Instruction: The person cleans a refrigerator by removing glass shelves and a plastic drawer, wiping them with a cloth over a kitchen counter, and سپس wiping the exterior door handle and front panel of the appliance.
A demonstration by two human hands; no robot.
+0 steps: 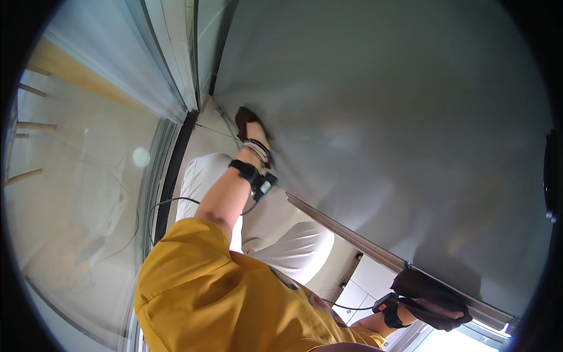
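Note:
A large grey panel with a smooth sheen fills the upper right. Against its left part lies my left hand, mostly covered by a dark brown cloth that it holds; the fingers are hidden. Down at the lower right, my right hand grips another dark brown cloth over the panel's metal edge trim. Each wrist carries a strapped black device, the left one and the right one, with a cable attached.
To the left stands a glass door or pane in a metal frame, with wooden legs visible through it. A pale curtain hangs there. Tiled floor shows beside my knees. A white drawer unit on casters stands below the trim.

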